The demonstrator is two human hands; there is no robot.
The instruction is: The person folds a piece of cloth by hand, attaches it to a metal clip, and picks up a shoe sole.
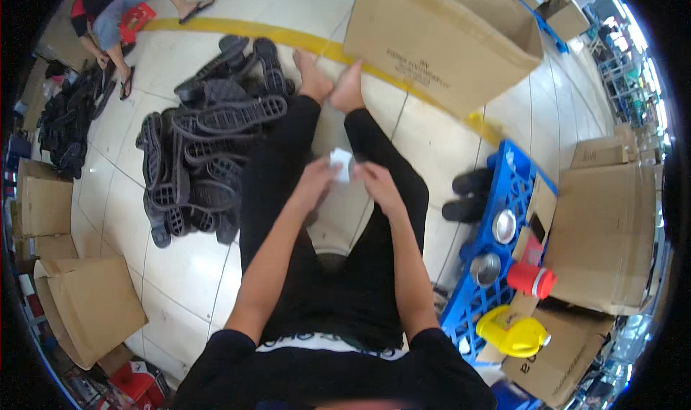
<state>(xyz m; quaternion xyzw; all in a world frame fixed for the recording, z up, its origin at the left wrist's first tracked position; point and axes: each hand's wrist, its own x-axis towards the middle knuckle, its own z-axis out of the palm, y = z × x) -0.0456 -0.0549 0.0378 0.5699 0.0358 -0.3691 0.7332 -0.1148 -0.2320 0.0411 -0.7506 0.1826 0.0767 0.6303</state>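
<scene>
Between my legs I hold a small white piece of paper or thin sheet point(340, 164); its exact kind is too blurred to tell. My left hand point(315, 179) is closed on its lower left side. At its right edge, the fingers of my right hand point(378, 185) are pinched together, slightly smeared by motion. Left of my legs lies a heap of black shoe soles point(205, 143), piled loosely on the floor with several treads facing up.
A large open cardboard box point(439, 43) stands beyond my feet. At right, a blue plastic pallet point(468, 295) bears metal bowls point(485, 269), a red jar point(531, 280) and a yellow jug point(512, 332). Another person point(137, 7) sits far left beside more black soles point(68, 122).
</scene>
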